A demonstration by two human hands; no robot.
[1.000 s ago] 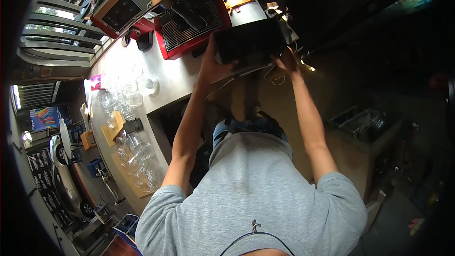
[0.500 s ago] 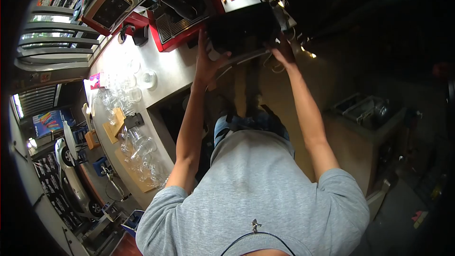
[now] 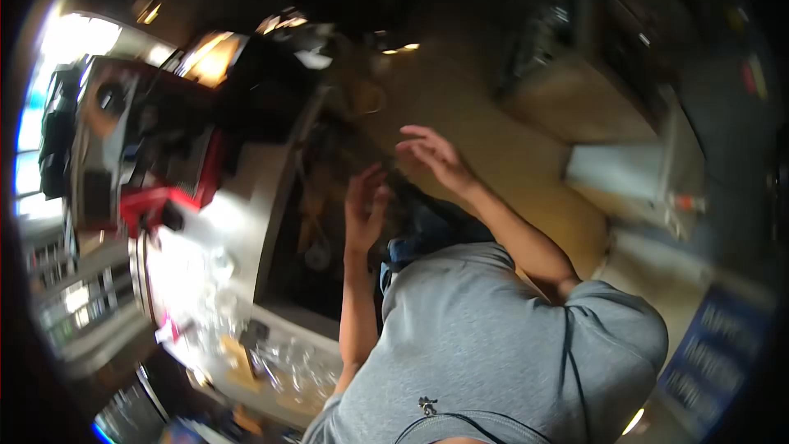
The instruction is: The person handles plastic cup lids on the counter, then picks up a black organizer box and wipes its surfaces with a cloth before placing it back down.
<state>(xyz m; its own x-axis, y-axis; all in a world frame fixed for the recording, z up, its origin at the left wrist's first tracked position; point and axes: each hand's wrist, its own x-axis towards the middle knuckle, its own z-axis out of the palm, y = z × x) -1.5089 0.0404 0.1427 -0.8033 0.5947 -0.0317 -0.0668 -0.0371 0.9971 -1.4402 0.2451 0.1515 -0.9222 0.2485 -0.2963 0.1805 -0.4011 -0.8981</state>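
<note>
We see a person in a grey shirt turned toward the floor beside a counter, both bare hands raised in mid-air before the waist. The right hand, palm slightly blurred, spreads its fingers over the floor and points toward the far left, with nothing in its grip. The left hand lifts its fingers toward the far side, loosely curled with the thumb set apart; it too looks empty to us, just beside the dark shelf space under the counter. At the far left we find a black box, well apart from both hands, sitting in shadow at the counter's far end; its edges are too dark for us to trace. Next to it, farther left, stands a red and silver coffee machine, smeared by blur. Clear glasses crowd the near left part of the counter, around a wooden block. On the right we make out a wooden cabinet on the far side and, nearer, a blue sign whose white lettering we cannot read. A small metal charm lies at the shirt's collar.
</note>
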